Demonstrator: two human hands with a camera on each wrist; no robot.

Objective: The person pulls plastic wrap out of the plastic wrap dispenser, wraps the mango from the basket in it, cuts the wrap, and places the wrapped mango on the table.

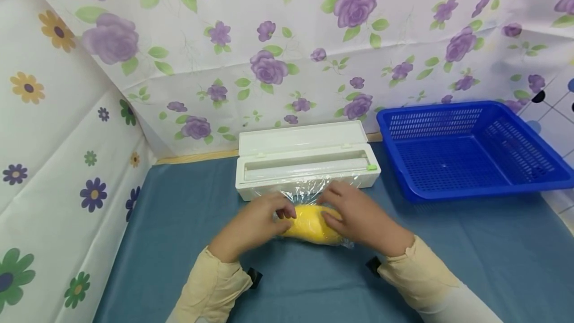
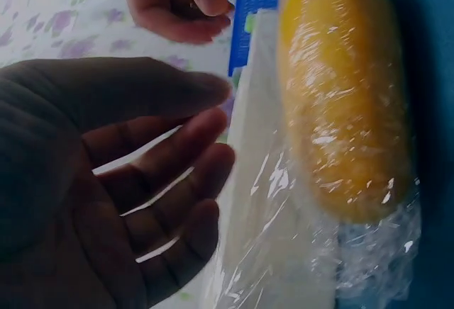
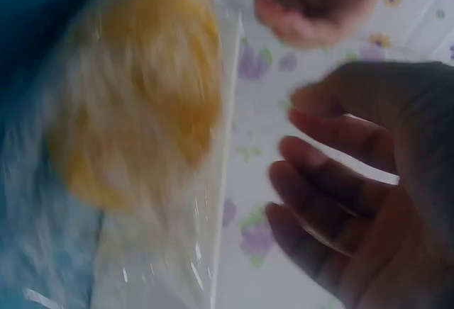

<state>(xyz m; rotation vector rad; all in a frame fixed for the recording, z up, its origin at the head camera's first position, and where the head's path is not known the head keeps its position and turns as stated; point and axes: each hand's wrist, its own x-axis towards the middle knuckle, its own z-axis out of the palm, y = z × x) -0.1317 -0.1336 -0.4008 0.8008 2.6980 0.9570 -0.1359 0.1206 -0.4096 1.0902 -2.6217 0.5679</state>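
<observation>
A long, rounded yellow thing point(image 1: 312, 226) lies on the table in front of the cling film dispenser point(image 1: 372, 177). Clear cling film point(image 2: 372, 259) covers it and bunches at its end; a sheet of film still runs up to the dispenser. Its exact kind is hidden under the wrap. My left hand point(image 1: 257, 221) hovers over the yellow thing's left end, fingers loosely bent. Over the other end is my right hand point(image 1: 365, 221), its fingers relaxed and spread. In both wrist views the hands stand apart from the yellow thing and hold nothing visible.
The dispenser's white lid point(image 1: 302, 138) stands raised, with a film roll point(image 1: 309, 168) inside and a green slider point(image 1: 371, 167) at its right. A blue plastic basket point(image 1: 489, 191) sits at the back right. Flowered sheets point(image 1: 215, 88) line the back and left.
</observation>
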